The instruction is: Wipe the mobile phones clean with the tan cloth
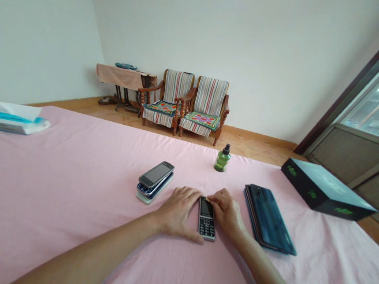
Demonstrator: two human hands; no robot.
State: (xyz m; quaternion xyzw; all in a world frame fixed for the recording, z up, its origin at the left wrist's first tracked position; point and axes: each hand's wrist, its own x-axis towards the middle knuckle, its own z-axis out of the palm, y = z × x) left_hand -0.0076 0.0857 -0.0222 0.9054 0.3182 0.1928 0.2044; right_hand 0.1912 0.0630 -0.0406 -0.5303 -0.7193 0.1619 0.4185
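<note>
A plain-walled room holds a pink bedsheet [73, 185] spread across the foreground, with a pair of wooden armchairs [186, 104] against the far wall and a glazed door [371, 109] at the right. On the sheet, a black box [324, 189] sits near the right edge, and a tissue pack [14, 118] lies at the far left. The phones seem deliberately grouped: a stack of smartphones [267, 217] lies right of the hands, and a smaller stack of phones [154, 182] lies left, each neatly squared as if sorted. A green bottle [223, 159] stands beyond them.

Between these stacks, a black keypad phone [207, 218] lies flat on the sheet, screen up. The left hand [176, 211] rests palm down, fingers together and fairly flat, with its side against the phone's left edge, apparently steadying it. The right hand [226, 211] is curled narrowly, its fingertips [208, 199] at the phone's top end; whether they grip it cannot be told.
</note>
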